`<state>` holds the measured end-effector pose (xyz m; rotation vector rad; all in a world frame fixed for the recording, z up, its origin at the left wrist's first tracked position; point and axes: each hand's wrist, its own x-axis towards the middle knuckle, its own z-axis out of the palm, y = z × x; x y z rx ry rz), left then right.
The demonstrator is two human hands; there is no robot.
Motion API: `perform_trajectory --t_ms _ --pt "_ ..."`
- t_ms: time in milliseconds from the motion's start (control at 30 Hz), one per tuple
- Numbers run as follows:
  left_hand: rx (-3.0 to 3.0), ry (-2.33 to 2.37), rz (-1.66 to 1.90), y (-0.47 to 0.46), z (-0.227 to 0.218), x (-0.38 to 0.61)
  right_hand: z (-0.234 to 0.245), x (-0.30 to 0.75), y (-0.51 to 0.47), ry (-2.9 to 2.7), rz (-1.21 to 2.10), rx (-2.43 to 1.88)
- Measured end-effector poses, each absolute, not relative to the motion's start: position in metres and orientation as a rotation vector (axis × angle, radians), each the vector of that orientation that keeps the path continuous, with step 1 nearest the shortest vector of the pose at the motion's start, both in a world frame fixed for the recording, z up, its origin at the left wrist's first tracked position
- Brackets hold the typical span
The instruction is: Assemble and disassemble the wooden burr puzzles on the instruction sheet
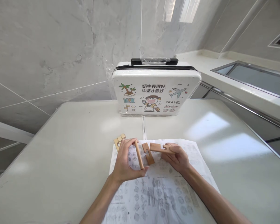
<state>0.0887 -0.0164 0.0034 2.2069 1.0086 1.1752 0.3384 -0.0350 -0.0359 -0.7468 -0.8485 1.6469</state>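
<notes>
My left hand point(124, 163) grips a flat wooden puzzle piece point(139, 155) by its two ends, thumb below and fingers above, so that it stands nearly edge-on to me. Between the thumb and fingers of my right hand point(178, 157) is another wooden puzzle piece point(156, 147), a flat bar with a rounded notch in its edge. A third notched wooden piece point(150, 158) shows between the two hands, over the printed sheet point(158, 189). Beyond my left hand, partly covered by it, lies a paler assembly of wooden blocks point(120, 139).
A white cartoon-printed suitcase point(157, 96) in clear plastic stands at the back of the white table point(60, 146). Behind it rises a grey marbled wall point(60, 46). To the right runs a counter with a sink point(254, 79).
</notes>
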Motion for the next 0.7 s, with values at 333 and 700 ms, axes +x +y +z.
perform_trajectory --t_ms 333,700 --pt "2.528 1.1 0.907 -0.013 0.001 0.093 -0.031 0.325 -0.041 -1.241 1.082 -1.325" --pt "2.634 1.106 0.753 -0.013 0.001 0.094 -0.03 0.331 -0.037 -1.608 0.562 -1.559"
